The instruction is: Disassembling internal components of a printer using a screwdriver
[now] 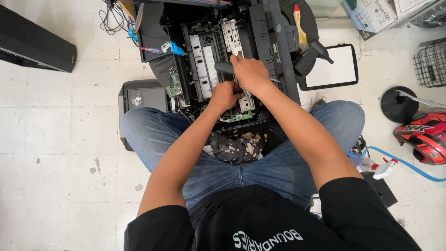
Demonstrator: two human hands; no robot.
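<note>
Gripping dark tool handle (223,68), right hand (251,74); left hand (225,95) curled inside opened printer (274,42); white-blue box (371,16) top right.

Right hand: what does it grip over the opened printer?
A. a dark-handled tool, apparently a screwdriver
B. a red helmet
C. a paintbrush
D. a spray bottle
A. The right hand is closed around a dark-handled tool above the opened printer; the paintbrush lies apart on the printer's right side, while the helmet sits on the floor.
</note>
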